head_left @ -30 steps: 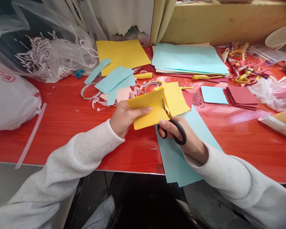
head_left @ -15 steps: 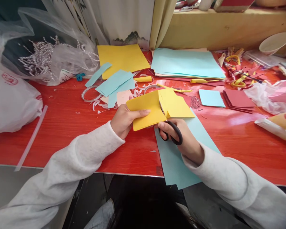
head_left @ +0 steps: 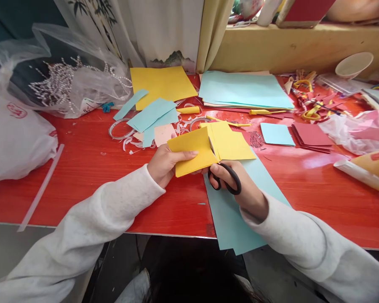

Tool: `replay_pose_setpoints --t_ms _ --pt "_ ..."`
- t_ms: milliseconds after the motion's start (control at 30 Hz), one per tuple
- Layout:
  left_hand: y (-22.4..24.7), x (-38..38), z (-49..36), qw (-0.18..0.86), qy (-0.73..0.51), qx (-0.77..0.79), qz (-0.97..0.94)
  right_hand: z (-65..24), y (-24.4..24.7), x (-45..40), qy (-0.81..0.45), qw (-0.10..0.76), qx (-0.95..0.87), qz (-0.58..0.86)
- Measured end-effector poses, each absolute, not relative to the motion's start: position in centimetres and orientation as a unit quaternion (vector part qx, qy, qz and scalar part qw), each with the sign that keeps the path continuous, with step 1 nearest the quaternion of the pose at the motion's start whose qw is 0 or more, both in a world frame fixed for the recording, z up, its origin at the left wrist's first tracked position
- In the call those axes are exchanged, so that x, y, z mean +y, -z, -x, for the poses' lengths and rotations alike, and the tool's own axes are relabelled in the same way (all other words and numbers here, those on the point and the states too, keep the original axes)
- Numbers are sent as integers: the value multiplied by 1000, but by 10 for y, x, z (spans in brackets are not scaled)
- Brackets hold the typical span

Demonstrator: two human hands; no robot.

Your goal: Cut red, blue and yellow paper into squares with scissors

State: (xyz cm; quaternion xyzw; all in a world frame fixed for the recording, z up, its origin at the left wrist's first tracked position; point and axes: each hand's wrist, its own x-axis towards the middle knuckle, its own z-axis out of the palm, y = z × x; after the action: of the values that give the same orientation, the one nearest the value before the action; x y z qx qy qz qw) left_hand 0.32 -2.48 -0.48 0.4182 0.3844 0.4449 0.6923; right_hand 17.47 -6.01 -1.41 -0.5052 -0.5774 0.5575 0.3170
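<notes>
My left hand (head_left: 169, 162) pinches a small stack of yellow paper (head_left: 192, 147), thumb on top and fingers underneath. Black-handled scissors (head_left: 233, 179) sit in my right hand (head_left: 243, 185), its fingers through the loops. Their blades lie in a cut running up through the yellow paper, and the part right of the cut leans away. Most of the blade length is hidden by the paper. Below my right hand, a large light blue sheet (head_left: 233, 223) lies partly over the table's front edge.
Blue sheets (head_left: 243, 90) and a yellow sheet (head_left: 164, 84) lie at the back. Blue (head_left: 277, 134) and dark red squares (head_left: 312, 136) rest on the right. Tape rolls (head_left: 120, 129) and paper scraps lie beyond my left hand. A white plastic bag (head_left: 19, 143) stands at the left.
The view has tilted up slightly, so the table things appear a little lower. Both hands keep their hold; the right part of the yellow paper has shifted slightly relative to the left part.
</notes>
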Motion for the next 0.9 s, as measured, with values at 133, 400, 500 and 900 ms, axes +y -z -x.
replay_pose_setpoints --t_ms 133,400,500,900 --pt "3 -25 -4 703 -434 387 -409 -175 17 -60 -560 320 -567 512" --pt "2 -24 -3 715 -418 403 -390 -172 14 -59 -547 320 -566 527" --pt "2 -23 -3 720 -415 413 -372 -172 12 -59 -538 318 -569 534" --pt "5 -26 -3 688 -439 385 -431 -176 13 -59 -566 336 -604 450"
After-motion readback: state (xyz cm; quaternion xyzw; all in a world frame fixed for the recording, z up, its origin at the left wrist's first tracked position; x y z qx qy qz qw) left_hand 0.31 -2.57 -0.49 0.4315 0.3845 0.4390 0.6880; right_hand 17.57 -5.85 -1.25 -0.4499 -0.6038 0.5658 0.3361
